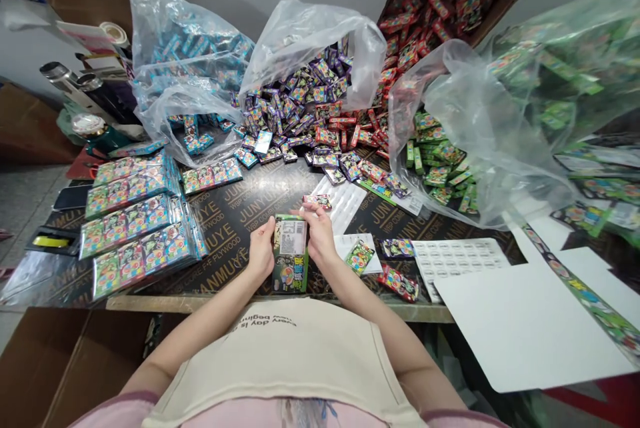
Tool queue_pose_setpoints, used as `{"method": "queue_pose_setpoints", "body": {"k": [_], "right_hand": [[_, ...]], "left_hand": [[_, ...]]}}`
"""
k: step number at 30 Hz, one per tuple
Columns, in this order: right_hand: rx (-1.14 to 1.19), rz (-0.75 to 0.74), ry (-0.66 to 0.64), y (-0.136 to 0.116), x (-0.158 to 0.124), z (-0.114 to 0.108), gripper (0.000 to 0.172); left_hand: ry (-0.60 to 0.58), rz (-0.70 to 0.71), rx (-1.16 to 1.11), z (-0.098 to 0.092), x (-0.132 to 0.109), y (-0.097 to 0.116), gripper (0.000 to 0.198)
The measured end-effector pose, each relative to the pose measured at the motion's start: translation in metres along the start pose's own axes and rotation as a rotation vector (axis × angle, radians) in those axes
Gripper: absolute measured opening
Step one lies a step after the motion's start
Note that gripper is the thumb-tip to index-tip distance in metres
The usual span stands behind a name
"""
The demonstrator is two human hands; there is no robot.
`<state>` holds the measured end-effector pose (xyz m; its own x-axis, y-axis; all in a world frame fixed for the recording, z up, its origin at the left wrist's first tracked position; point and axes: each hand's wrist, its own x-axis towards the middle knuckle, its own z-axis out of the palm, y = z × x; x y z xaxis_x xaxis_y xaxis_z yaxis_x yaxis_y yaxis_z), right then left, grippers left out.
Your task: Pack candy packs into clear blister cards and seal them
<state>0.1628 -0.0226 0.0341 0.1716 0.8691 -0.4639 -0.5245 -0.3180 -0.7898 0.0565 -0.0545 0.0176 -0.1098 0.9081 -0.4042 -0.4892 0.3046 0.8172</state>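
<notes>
My left hand [261,251] and my right hand [319,236] grip the two sides of a clear packet [291,255] of small colourful packs, held upright over the table's near edge. The packet shows a white label near its top and green printing lower down. My right fingers also touch a small red pack [318,201] at the packet's top. Both hands are closed around the packet.
Filled packets [135,225] are stacked at the left. Plastic bags of blue packs [193,55], purple packs [300,95] and green packs [445,161] spill across the back, with a box of red packs [440,1]. White label sheets [457,258] and loose packs [399,281] lie at the right. A cardboard box [55,361] stands below left.
</notes>
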Motion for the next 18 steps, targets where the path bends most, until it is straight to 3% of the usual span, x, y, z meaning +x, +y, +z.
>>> {"method": "queue_pose_setpoints", "body": {"k": [4, 9, 12, 15, 18], "right_hand": [[0.055, 0.076, -0.091, -0.002, -0.006, -0.008, 0.039], [0.100, 0.174, -0.153, -0.003, -0.007, -0.018, 0.035], [0.054, 0.122, -0.173, 0.002, -0.005, -0.021, 0.025], [-0.073, -0.102, -0.150, 0.006, -0.006, -0.023, 0.012], [-0.237, -0.264, -0.137, 0.006, -0.008, -0.028, 0.012]], "left_hand": [[0.055, -0.197, -0.137, 0.000, 0.009, 0.010, 0.031], [0.021, -0.261, -0.117, -0.003, 0.020, 0.020, 0.020], [0.011, -0.111, -0.011, -0.003, 0.018, 0.023, 0.018], [0.018, 0.134, 0.212, -0.007, 0.015, 0.027, 0.009], [-0.066, 0.168, 0.364, -0.014, 0.018, 0.035, 0.015]]}}
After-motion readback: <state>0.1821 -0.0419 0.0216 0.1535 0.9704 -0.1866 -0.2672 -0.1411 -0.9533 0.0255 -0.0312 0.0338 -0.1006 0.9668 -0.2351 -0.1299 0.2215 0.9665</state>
